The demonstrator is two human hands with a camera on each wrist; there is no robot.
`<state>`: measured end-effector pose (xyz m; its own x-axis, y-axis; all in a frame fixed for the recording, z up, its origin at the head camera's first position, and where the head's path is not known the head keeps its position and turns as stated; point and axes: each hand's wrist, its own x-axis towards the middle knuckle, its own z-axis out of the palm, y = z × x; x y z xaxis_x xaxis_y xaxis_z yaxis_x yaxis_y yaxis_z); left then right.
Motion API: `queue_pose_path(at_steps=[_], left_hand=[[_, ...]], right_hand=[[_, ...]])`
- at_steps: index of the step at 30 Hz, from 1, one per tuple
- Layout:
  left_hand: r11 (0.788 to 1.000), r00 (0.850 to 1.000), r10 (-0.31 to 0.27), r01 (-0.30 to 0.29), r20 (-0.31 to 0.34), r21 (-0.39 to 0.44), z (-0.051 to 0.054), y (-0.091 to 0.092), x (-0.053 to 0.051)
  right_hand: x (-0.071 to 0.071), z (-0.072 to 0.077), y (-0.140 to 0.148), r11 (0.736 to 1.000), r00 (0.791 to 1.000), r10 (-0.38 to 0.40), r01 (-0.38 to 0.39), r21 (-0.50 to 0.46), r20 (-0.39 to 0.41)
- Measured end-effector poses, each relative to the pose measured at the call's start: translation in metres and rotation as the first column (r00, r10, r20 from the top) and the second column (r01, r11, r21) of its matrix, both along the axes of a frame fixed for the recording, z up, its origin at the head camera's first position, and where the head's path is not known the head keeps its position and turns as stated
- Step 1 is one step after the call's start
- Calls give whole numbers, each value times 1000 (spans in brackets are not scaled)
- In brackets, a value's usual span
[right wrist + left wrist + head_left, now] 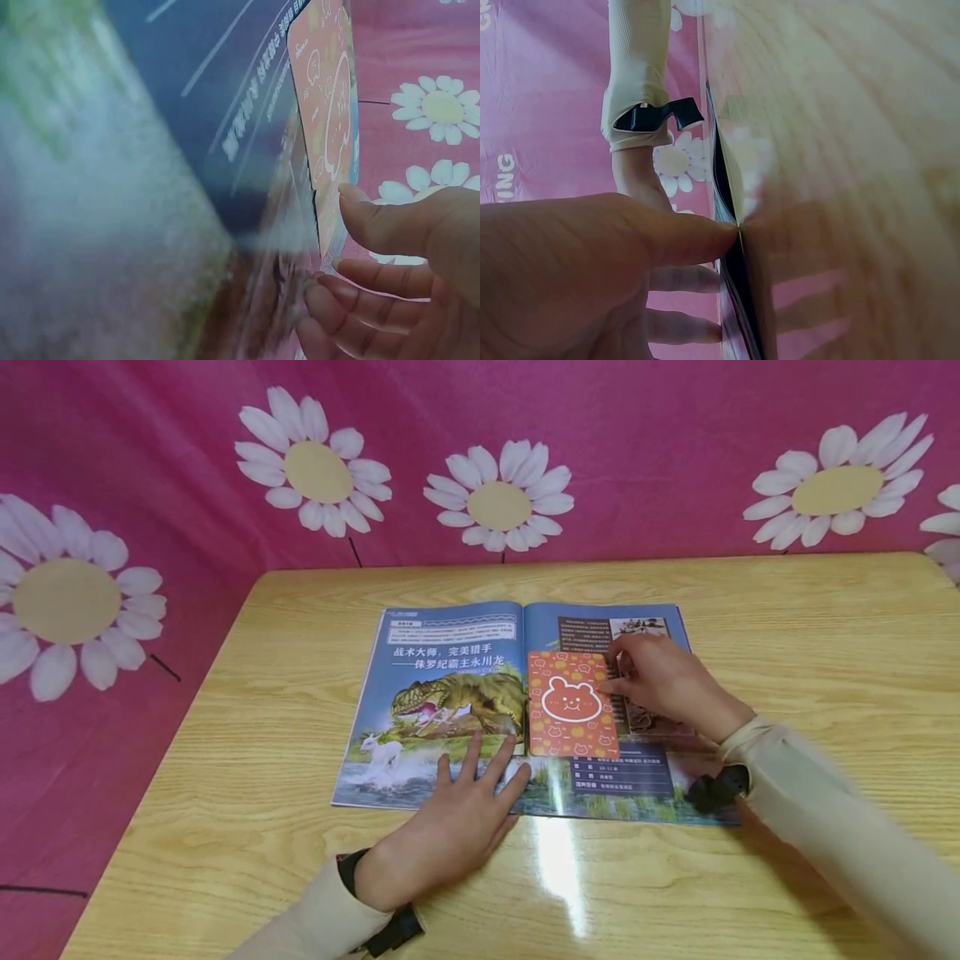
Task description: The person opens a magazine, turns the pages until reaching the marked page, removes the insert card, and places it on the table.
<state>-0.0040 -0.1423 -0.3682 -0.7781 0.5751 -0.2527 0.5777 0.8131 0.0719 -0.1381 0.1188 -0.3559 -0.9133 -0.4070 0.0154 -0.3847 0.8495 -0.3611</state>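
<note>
An orange-red card [572, 703] with a white-outlined bear face lies over the right page of an open magazine [450, 752], close to the centre fold. At the card's right edge, my right hand [667, 681] has its thumb and index finger on it, the fingers curled. The right wrist view shows the thumb [367, 221] against the card [319, 97] and the other fingertips low by the page. My left hand [457, 818] rests with spread fingers on the left page's lower part. In the left wrist view its thumb [682, 236] touches the magazine's edge.
The magazine lies on a light wood table [247, 752], with a dinosaur picture on its left page. Behind the table hangs a pink cloth [637, 460] with large white daisies. Dark straps [352, 868] circle both wrists over cream sleeves.
</note>
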Motion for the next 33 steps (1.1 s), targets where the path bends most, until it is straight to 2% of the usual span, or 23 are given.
queue_pose_path(at_steps=[3, 8, 17, 23, 28, 33], left_hand=[[1000, 1000, 3, -2, 10, -10, 0, 1, 0], [1000, 1000, 9, -9, 22, -2, 0, 0, 0], [1000, 1000, 13, -13, 21, 5, -1, -1, 0], [1000, 1000, 10, -11, 23, 10, 0, -1, 1], [1000, 1000, 13, -13, 28, -4, 1, -1, 1], [1000, 1000, 10, -10, 24, -9, 0, -1, 1]], right_hand=[[-1, -2, -1, 1000, 1000, 0, -1, -9, -2], [-1, -5, -4, 1000, 999, -16, 16, -1, 51], [-4, -5, -8, 999, 994, -43, 44, -8, 96], [-4, -1, -10, 993, 987, -74, 86, -77, 145], [-4, 1, -12, 977, 972, -123, 154, -148, 200], [-5, 0, -10, 960, 964, -152, 196, -198, 219]])
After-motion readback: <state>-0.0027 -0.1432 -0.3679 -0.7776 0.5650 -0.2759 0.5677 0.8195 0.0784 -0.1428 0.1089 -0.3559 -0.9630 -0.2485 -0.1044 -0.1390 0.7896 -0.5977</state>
